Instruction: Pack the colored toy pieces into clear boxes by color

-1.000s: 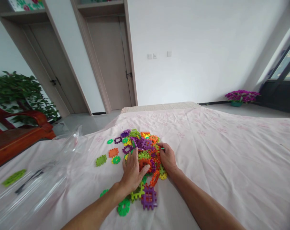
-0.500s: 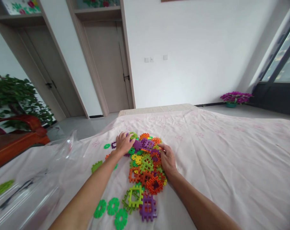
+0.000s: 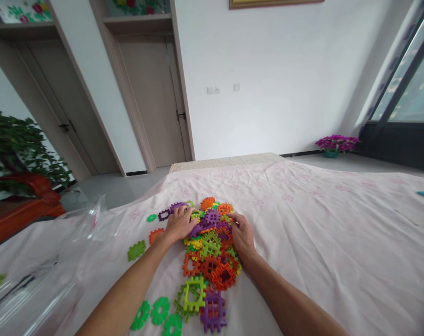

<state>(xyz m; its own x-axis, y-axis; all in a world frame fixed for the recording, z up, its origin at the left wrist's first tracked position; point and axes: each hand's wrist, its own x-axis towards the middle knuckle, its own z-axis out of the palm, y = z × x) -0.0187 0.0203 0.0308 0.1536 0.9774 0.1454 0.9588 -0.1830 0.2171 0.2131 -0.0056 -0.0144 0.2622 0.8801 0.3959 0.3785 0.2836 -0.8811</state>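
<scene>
A heap of plastic interlocking building pieces in purple, orange, green and yellow lies on the bedsheet in front of me. My left hand rests palm down on its left side, fingers stretched and thumb apart, beside a yellow-green piece. My right hand is curved along the heap's right edge, its fingertips touching pieces there; thumb and fingers are apart. Between the hands sits a purple window-shaped square. Pieces beneath my left palm are hidden.
Loose around the heap are a green square, an orange piece and several green flower discs. Clear plastic packaging lies at left, by a red wooden chair. A pale wrinkled sheet spreads right.
My left hand has drawn back toward me, and a yellow-green piece by its thumb has shifted into the heap. My right hand stays at the heap's edge. The view tilts slightly.
</scene>
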